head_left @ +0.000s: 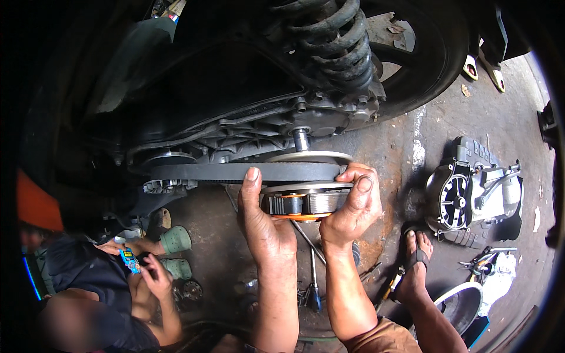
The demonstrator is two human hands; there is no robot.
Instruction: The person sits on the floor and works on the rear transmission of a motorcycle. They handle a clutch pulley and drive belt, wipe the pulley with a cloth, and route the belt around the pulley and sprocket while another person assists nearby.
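Both of my hands grip a scooter's rear clutch pulley (306, 203), a round metal assembly with orange rings, in front of the engine case. My left hand (266, 229) clasps its left side, thumb laid up against the black drive belt (235, 172). On the right side, my right hand (355, 206) is closed around the rim, thumb pointing up and fingers curled near the belt's end. The belt runs left to the front pulley (170, 157). A bare metal shaft (301, 141) sticks out of the case just behind the pulley's rear disc (309, 157).
A coil shock absorber (338, 47) and the rear wheel (438, 76) stand above. A removed engine cover (462, 197) lies at right, near a basin (465, 303) and hand tools (482, 265). A screwdriver (315, 300) lies below. A co-worker (112, 282) sits at lower left holding a blue packet (130, 260).
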